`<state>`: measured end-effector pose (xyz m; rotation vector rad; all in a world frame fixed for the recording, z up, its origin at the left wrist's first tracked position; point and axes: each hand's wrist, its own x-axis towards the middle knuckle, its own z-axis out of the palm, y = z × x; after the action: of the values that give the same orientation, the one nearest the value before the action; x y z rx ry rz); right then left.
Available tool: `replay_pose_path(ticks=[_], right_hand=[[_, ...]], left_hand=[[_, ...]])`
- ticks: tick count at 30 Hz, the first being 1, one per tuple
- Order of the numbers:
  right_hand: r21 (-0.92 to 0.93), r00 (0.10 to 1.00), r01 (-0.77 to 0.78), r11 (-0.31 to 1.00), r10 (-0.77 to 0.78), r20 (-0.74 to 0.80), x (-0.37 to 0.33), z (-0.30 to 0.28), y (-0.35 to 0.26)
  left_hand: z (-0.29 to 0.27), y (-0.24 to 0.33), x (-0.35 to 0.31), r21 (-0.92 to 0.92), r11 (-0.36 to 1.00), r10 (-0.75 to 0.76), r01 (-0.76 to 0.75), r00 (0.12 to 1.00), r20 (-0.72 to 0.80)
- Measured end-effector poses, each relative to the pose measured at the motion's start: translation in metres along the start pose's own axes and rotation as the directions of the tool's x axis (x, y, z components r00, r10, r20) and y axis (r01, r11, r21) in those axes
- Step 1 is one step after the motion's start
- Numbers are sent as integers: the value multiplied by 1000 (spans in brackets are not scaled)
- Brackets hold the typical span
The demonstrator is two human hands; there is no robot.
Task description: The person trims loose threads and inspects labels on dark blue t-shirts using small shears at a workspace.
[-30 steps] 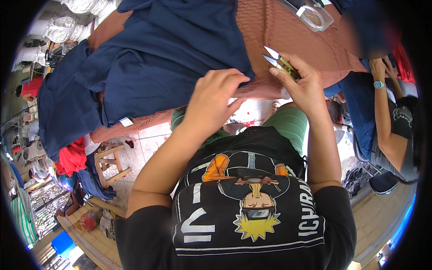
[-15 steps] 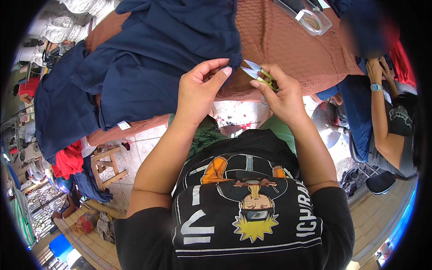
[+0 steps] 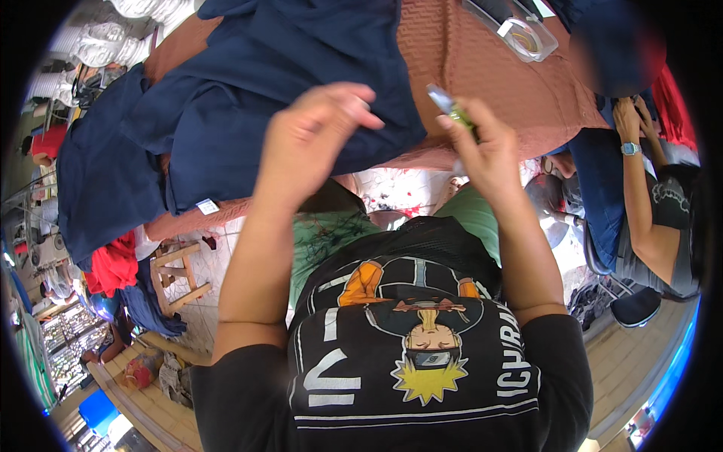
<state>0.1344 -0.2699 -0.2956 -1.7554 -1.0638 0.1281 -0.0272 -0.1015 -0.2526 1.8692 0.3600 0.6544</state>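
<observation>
Dark navy cloth [image 3: 241, 128] lies in folds over the table, its near right corner flat on the brown cover. Above this cloth hovers my left hand [image 3: 305, 139], blurred by motion, thumb and forefinger apart and nothing visible between them. In my right hand [image 3: 489, 154] is a pair of small thread snips [image 3: 457, 113] with green handles. Their blades point up and left, closer together than before, over the brown cover just right of the cloth's edge. My fingers hide part of the handles.
The brown textured cover [image 3: 497, 90] drapes the table. A clear plastic box [image 3: 527, 41] with small items sits at the far right. Another person's hands and arm [image 3: 631, 132] are at the right. A white label [image 3: 206, 206] hangs at the cloth's left edge; a wooden stool [image 3: 177, 275] stands below.
My left hand has let go of the cloth's edge and moved left. The cloth's corner has dropped flat. The snips' blades have closed, and my right hand has shifted slightly right.
</observation>
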Motion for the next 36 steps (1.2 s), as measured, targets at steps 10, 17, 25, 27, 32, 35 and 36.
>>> replay_pose_path(ticks=[10, 17, 25, 27, 32, 35, 36], right_hand=[[-15, 990, 17, 1000, -19, -140, 3, -17, 0], [-48, 994, 97, 994, -99, -35, 9, -23, -23], [129, 965, 160, 979, -183, 188, 29, -50, -35], [584, 735, -366, 725, -159, 659, 25, -82, -58], [843, -278, -253, 476, -870, 408, -10, -93, -137], [772, -334, -254, 583, -802, 496, -6, -111, -143], [831, -172, -236, 504, -863, 474, -17, -124, -146]], left_hand=[[-44, -42, -27, 733, 680, 101, 2, 990, -97], [-28, -31, -28, 545, 824, 105, -152, 988, 116], [40, -18, 25, 663, 571, 165, -485, 859, 485], [40, 0, 24, 575, 675, 179, -462, 859, 480], [14, -22, 28, 536, 745, 184, -398, 894, 409], [12, -29, 33, 584, 680, 210, -443, 881, 424], [31, -30, 42, 550, 656, 267, -517, 840, 472]])
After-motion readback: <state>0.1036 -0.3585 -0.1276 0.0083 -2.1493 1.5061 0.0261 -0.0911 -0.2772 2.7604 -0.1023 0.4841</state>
